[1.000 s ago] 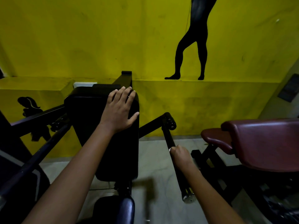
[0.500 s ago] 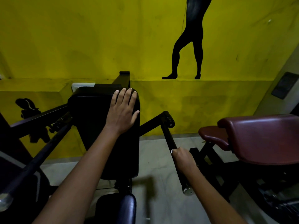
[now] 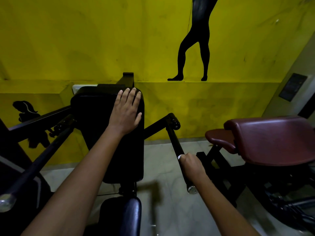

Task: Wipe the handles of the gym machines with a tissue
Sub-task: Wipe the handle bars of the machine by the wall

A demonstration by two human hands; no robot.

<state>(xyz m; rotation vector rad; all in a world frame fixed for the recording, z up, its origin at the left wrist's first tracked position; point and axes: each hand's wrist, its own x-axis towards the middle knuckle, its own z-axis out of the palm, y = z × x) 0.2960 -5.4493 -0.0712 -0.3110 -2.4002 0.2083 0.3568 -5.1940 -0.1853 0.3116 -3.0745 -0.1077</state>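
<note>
A black gym machine stands before me with a tall black back pad [image 3: 95, 126]. My left hand [image 3: 127, 111] lies flat on the pad's upper right corner, fingers spread, holding nothing. The machine's right handle [image 3: 174, 142] is a black bar that slopes down toward me and ends in a metal cap. My right hand [image 3: 192, 165] is closed around its lower half with a white tissue [image 3: 180, 157] wrapped on the bar; only a small corner of the tissue shows above my fist. The left handle [image 3: 39, 160] runs down to the lower left, untouched.
A maroon padded bench [image 3: 272, 138] on a black frame stands close at the right. The machine's dark seat [image 3: 124, 217] is right below me. A yellow wall with black silhouettes is behind, with a ledge [image 3: 204, 82]. Pale floor [image 3: 162, 167] shows between the machines.
My right hand stays on the lower half of the right handle with the tissue. The camera view has shifted slightly; my left hand stays flat on the pad.
</note>
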